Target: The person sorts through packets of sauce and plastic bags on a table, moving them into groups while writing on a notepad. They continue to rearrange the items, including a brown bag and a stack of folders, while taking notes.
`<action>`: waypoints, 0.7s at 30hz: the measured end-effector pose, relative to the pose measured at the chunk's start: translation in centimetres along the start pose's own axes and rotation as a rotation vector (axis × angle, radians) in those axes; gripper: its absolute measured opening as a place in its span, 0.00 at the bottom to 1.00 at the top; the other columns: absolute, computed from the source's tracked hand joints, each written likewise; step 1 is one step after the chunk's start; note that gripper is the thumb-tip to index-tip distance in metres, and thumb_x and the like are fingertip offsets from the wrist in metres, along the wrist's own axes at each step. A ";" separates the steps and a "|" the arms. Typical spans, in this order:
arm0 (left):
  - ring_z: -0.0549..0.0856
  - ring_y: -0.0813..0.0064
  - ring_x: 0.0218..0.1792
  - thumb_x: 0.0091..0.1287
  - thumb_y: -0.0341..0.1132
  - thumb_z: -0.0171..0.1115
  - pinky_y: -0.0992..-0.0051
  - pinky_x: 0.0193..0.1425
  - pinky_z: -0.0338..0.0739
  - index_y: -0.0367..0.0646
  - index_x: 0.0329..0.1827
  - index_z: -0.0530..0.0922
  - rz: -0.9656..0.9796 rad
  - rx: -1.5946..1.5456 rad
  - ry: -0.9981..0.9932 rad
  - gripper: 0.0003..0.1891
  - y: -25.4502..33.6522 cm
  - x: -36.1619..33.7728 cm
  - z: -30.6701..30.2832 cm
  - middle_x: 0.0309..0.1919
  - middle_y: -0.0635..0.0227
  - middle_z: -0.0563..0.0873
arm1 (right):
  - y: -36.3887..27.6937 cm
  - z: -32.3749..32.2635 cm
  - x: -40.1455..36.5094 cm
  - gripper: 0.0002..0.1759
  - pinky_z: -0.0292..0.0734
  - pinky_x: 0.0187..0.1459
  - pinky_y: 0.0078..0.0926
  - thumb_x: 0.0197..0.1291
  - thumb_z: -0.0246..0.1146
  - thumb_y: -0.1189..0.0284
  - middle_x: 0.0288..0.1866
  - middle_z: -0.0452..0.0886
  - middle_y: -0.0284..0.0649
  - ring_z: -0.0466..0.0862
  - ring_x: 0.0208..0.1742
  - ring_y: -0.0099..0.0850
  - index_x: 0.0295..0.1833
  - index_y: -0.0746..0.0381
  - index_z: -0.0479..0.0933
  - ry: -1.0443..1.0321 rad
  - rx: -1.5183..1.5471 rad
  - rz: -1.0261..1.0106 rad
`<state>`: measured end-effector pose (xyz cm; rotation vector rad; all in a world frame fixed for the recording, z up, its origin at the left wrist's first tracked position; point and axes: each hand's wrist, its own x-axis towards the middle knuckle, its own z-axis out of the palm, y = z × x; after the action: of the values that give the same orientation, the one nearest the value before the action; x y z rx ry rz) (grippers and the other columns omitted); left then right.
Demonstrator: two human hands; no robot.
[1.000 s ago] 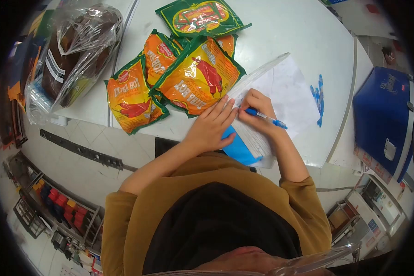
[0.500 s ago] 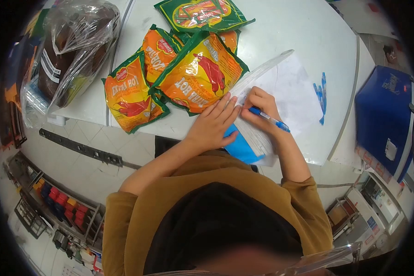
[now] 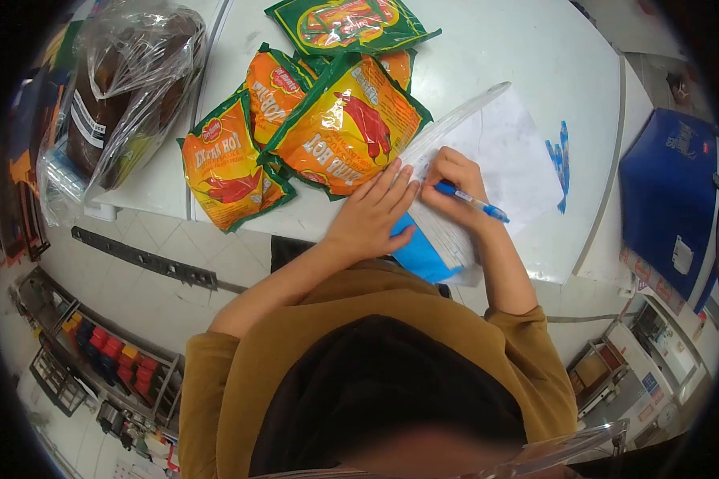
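Note:
My right hand (image 3: 455,188) is closed around a blue pen (image 3: 483,209), its tip end against the open notebook (image 3: 511,148) and hidden by my fingers. My left hand (image 3: 374,209) lies with fingers stretched out on the notebook's left side, thumb over its blue cover (image 3: 426,251). Just beyond my left fingertips is a large orange and green Extra Hot sauce packet (image 3: 347,132). Another such packet (image 3: 228,164) lies to its left, with more packets (image 3: 278,89) partly covered behind. A green packet (image 3: 347,24) rests at the back.
Several blue pens (image 3: 563,164) lie on the white table (image 3: 527,40), right of the notebook. A clear plastic bag (image 3: 132,88) with dark brown contents stands at the left. A blue box (image 3: 667,199) is beyond the table's right edge.
The pen's rear end has shifted slightly right in my right hand. My left hand stays in place, and the packets show no real movement.

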<state>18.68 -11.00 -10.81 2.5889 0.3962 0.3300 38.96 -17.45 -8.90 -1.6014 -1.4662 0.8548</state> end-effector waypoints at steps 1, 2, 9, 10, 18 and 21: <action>0.63 0.53 0.75 0.64 0.50 0.62 0.60 0.73 0.61 0.37 0.67 0.71 0.000 -0.003 0.000 0.33 0.0 0.0 0.1 0.71 0.51 0.69 | -0.1 0.1 0.0 0.10 0.67 0.28 0.27 0.46 0.68 0.79 0.28 0.69 0.39 0.73 0.28 0.32 0.26 0.64 0.71 0.017 -0.018 0.007; 0.63 0.53 0.75 0.64 0.50 0.62 0.60 0.73 0.61 0.37 0.67 0.71 0.000 -0.006 0.000 0.33 -0.1 0.0 0.1 0.71 0.51 0.69 | -0.2 0.3 0.0 0.10 0.67 0.28 0.27 0.46 0.68 0.79 0.28 0.69 0.39 0.73 0.28 0.32 0.26 0.64 0.71 0.033 -0.036 0.014; 0.63 0.53 0.75 0.64 0.50 0.62 0.60 0.73 0.62 0.37 0.67 0.71 0.000 -0.008 -0.003 0.33 -0.1 0.1 0.0 0.71 0.50 0.69 | -0.3 0.4 0.0 0.10 0.67 0.28 0.27 0.46 0.68 0.79 0.28 0.69 0.40 0.73 0.28 0.33 0.26 0.63 0.71 0.041 -0.059 0.022; 0.63 0.53 0.75 0.64 0.50 0.62 0.60 0.73 0.62 0.37 0.67 0.71 -0.001 -0.009 -0.005 0.33 -0.1 0.1 -0.1 0.71 0.50 0.69 | -0.3 0.3 0.0 0.10 0.67 0.28 0.27 0.46 0.68 0.79 0.29 0.69 0.40 0.73 0.27 0.33 0.26 0.63 0.71 0.032 -0.056 0.022; 0.64 0.52 0.75 0.63 0.49 0.62 0.60 0.73 0.62 0.37 0.66 0.72 -0.003 -0.019 0.010 0.32 -0.1 0.0 0.0 0.70 0.50 0.69 | 0.2 0.8 -0.3 0.11 0.66 0.28 0.27 0.44 0.69 0.80 0.28 0.67 0.40 0.72 0.27 0.33 0.25 0.63 0.70 0.095 -0.078 0.011; 0.64 0.52 0.75 0.64 0.49 0.62 0.60 0.73 0.62 0.37 0.66 0.72 -0.001 -0.018 0.006 0.32 -0.1 0.0 0.0 0.70 0.50 0.69 | 0.0 0.7 -0.1 0.11 0.66 0.28 0.27 0.44 0.68 0.80 0.28 0.67 0.40 0.72 0.27 0.33 0.25 0.63 0.70 0.119 -0.073 -0.006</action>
<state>18.71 -10.94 -10.84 2.5708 0.3953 0.3392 38.34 -17.52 -9.21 -1.6711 -1.4316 0.6980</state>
